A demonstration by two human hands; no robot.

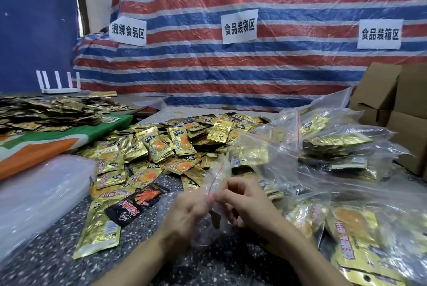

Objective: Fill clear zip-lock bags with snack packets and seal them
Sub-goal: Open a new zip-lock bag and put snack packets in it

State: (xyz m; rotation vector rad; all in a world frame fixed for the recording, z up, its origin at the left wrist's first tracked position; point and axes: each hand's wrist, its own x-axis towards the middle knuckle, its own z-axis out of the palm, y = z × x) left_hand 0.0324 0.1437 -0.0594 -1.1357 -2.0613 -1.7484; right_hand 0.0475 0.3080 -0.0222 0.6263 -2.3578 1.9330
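The left hand (pixel 184 214) and the right hand (pixel 249 202) are close together, low in the middle. Both pinch the top of a thin, see-through bag (pixel 219 170) with curled fingers. The bag is crinkly and has a red zip line along its top. It is held up just over the table (pixel 46 262), which is gray with little specks. I cannot tell if anything is inside the bag.

Behind the hands is a big heap of packets (pixel 175 147). They are flat, shiny and gold, with orange pictures. A black packet (pixel 136 204) lies just left of the left hand, on top of a long gold one.

To the right are full bags (pixel 335 147), puffy and shiny, stacked on each other, with gold packets showing through. Brown boxes (pixel 392 105) made of card stand behind them.

On the left lies a smooth pile of clear plastic (pixel 41 193), next to a green and orange cloth (pixel 46 144).

A tarp (pixel 254 66) with red, white and blue stripes hangs at the back, with three white paper signs on it.
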